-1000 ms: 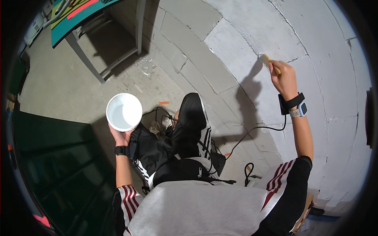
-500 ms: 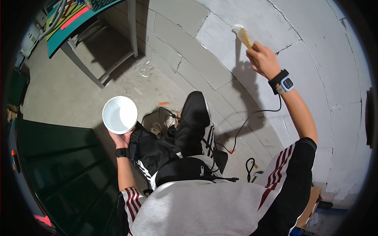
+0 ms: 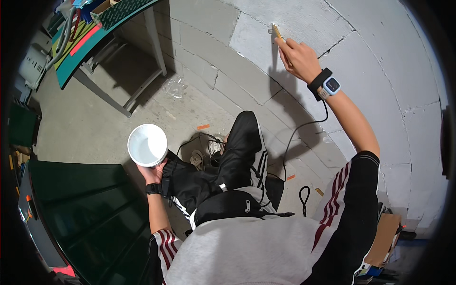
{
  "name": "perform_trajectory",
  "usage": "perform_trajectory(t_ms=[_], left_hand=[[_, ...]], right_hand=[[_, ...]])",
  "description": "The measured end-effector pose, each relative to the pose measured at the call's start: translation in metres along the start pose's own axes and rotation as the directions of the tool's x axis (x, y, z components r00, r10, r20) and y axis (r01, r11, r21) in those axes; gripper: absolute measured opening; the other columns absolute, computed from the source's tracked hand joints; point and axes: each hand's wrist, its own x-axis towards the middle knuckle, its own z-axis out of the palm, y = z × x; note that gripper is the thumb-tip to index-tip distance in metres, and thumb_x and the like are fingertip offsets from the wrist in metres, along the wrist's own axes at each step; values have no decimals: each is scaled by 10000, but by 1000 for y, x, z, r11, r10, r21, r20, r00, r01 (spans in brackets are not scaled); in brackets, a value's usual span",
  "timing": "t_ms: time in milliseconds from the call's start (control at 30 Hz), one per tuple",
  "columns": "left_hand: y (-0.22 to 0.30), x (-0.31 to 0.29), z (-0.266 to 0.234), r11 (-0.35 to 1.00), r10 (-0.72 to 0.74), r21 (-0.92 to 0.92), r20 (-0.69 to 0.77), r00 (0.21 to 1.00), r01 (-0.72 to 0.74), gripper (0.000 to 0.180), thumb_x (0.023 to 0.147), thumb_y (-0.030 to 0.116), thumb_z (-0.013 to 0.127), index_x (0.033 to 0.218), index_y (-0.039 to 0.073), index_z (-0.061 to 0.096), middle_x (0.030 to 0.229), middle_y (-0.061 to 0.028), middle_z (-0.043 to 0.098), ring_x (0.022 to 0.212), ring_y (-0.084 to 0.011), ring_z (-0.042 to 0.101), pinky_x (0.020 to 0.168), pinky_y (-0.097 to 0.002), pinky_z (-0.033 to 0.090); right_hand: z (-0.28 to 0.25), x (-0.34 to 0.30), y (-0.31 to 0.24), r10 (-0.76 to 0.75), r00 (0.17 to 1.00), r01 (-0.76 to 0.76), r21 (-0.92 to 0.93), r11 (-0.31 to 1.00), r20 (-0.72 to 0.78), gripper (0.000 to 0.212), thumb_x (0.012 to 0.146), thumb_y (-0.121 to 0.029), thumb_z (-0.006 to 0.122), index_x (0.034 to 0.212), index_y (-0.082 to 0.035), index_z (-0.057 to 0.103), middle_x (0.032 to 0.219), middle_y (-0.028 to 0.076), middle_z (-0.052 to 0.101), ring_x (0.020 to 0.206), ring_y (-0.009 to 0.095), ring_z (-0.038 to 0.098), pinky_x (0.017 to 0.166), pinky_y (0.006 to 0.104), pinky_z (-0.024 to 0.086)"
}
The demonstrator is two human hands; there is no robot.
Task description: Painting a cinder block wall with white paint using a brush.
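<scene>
My right hand (image 3: 300, 58) is closed around the yellowish handle of a paintbrush (image 3: 277, 32). The brush tip meets the block wall (image 3: 308, 21) at the upper right, and its bristles are mostly hidden from this angle. White coating covers the upper blocks there, while lower blocks look greyer. My left hand (image 3: 152, 172) grips a white round bucket (image 3: 147, 145) from below and its near side, beside my left knee. The bucket's mouth faces up; inside it looks white, and how much it contains I cannot tell.
A green-topped table (image 3: 66, 71) with boxes and hoses stands at the upper left. Close on my left is a dark green cabinet (image 3: 90, 209). A black cable (image 3: 306, 124) hangs from my right wrist. Crumpled clear plastic (image 3: 175, 88) lies on the floor; a cardboard box (image 3: 384, 240) stands lower right.
My right hand with the brush has moved left and slightly up along the wall, and the brush handle is now more foreshortened. The bucket stays in my left hand, slightly shifted in view.
</scene>
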Motion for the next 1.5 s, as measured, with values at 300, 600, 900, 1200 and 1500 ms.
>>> perform_trajectory(t_ms=[300, 600, 900, 1200, 1500], left_hand=[[5, -11, 23, 994, 82, 80, -110, 991, -73, 749, 939, 618, 341, 1420, 46, 379, 1337, -205, 535, 1023, -404, 656, 688, -511, 631], [5, -2, -5, 999, -49, -14, 6, 999, 49, 768, 923, 649, 339, 1441, 82, 359, 1315, -200, 553, 979, -427, 666, 650, -533, 625], [6, -16, 12, 999, 44, 3, -62, 997, -44, 764, 925, 636, 328, 1438, 71, 357, 1323, -201, 547, 991, -407, 668, 632, -517, 631], [8, -11, 13, 997, 15, 78, -53, 999, -10, 793, 925, 661, 324, 1450, 68, 348, 1320, -220, 547, 1025, -435, 649, 650, -490, 635], [3, -15, 6, 997, 69, 51, -77, 995, -65, 793, 907, 675, 348, 1438, 87, 377, 1320, -197, 557, 1013, -445, 649, 681, -522, 623]], right_hand=[[-66, -63, -4, 231, 961, -224, -65, 972, 152, 256, 821, -109, 614, 1072, -80, 657, 661, 99, 557, 557, 299, 564, 545, 395, 461], [-1, 13, -7, 85, 992, -69, 166, 984, -89, 252, 937, -174, 579, 1174, -102, 623, 784, 75, 588, 657, 272, 605, 581, 379, 495], [19, 30, 8, 127, 991, -118, 192, 974, -39, 280, 921, -153, 558, 1192, -107, 607, 771, 104, 575, 653, 308, 595, 588, 410, 494], [-36, -13, -10, 221, 973, -205, 187, 961, -66, 286, 896, -101, 596, 1172, -118, 671, 720, 98, 568, 617, 279, 581, 554, 381, 461], [33, 44, 3, 143, 987, -132, 133, 982, -78, 246, 918, -163, 576, 1146, -94, 638, 716, 94, 560, 600, 284, 585, 534, 396, 480]])
